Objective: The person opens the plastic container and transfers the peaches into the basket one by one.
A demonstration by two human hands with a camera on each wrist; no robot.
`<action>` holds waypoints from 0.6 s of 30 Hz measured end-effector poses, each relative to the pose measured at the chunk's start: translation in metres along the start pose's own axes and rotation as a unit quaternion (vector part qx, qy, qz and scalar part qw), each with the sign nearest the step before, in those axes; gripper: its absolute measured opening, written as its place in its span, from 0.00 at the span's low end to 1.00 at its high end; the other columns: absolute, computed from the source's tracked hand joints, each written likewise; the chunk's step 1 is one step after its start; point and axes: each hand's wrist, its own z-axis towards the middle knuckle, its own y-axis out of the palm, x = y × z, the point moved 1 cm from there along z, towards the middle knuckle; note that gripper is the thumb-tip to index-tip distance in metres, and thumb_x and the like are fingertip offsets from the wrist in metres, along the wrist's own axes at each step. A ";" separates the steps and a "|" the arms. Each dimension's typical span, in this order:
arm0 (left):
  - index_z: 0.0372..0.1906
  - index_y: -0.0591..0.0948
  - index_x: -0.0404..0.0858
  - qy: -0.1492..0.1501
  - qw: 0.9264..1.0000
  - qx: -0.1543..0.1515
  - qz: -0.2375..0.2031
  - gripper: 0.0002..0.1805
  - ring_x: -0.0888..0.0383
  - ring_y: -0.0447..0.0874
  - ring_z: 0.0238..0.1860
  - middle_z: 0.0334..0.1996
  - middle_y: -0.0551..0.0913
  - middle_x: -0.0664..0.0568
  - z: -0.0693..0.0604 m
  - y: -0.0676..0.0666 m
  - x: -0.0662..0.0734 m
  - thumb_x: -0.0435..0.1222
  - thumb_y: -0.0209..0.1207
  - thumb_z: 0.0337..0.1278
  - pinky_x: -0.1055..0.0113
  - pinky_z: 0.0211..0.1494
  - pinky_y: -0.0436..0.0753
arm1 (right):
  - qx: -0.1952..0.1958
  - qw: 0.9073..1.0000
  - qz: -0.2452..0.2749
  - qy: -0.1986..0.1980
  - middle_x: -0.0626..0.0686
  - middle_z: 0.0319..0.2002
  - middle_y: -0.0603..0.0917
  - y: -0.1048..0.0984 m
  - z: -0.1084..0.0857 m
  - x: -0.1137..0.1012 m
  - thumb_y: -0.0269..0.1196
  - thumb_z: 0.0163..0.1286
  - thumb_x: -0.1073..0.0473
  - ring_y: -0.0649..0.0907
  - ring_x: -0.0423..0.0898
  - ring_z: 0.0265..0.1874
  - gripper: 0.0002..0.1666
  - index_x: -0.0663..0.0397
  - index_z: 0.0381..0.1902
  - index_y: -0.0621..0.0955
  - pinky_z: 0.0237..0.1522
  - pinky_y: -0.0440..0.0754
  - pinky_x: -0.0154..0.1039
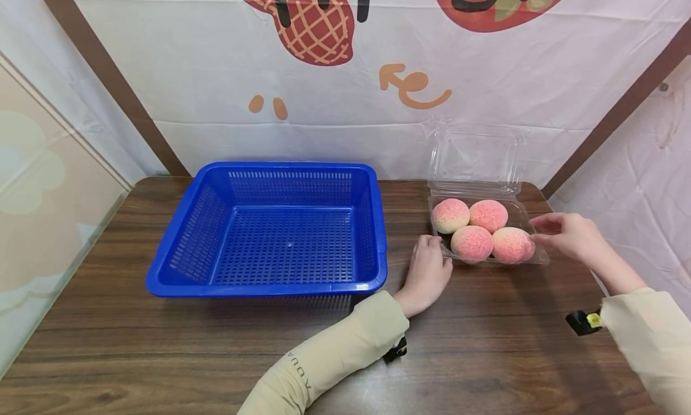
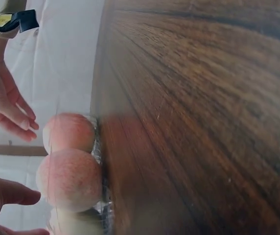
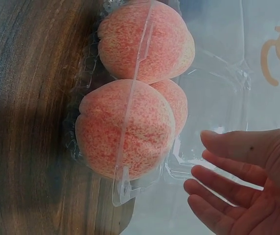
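Several pink and cream peaches (image 1: pixel 472 243) sit in a clear plastic clamshell box (image 1: pixel 540 257) at the table's right side. Its clear lid (image 1: pixel 477 157) stands raised at the back, against the cloth. My left hand (image 1: pixel 428 275) is at the box's front left corner, fingers extended towards it; whether they touch the plastic I cannot tell. At the right side of the box, my right hand (image 1: pixel 576 238) has its fingers spread loosely, with nothing held. In the right wrist view, the right hand (image 3: pixel 247 181) is apart from the nearest peach (image 3: pixel 125 129).
A blue plastic basket (image 1: pixel 268 291) with slotted walls stands on the wooden table (image 1: pixel 464 349), left of the box. Behind the table hangs a white printed cloth (image 1: pixel 345 103). Each wrist carries a black strap (image 1: pixel 580 323).
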 end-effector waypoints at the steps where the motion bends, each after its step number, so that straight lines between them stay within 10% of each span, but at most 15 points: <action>1: 0.48 0.76 0.30 0.009 1.000 -0.001 0.011 0.20 0.52 0.74 0.48 0.45 0.74 0.44 -0.001 0.000 0.000 0.33 0.61 0.48 0.68 0.52 0.73 | 0.003 1.000 0.000 -0.004 0.70 0.43 0.79 0.001 0.000 -0.001 0.64 0.58 0.49 0.78 0.63 0.41 0.29 0.68 0.48 0.77 0.37 0.76 0.52; 18: 0.46 0.75 0.33 0.098 0.983 -0.008 0.155 0.19 0.53 0.72 0.46 0.44 0.74 0.46 -0.005 -0.006 0.009 0.36 0.62 0.46 0.68 0.47 0.75 | 0.086 0.988 -0.024 -0.123 0.67 0.42 0.80 0.009 0.001 -0.015 0.67 0.53 0.60 0.78 0.63 0.41 0.21 0.66 0.43 0.79 0.39 0.73 0.58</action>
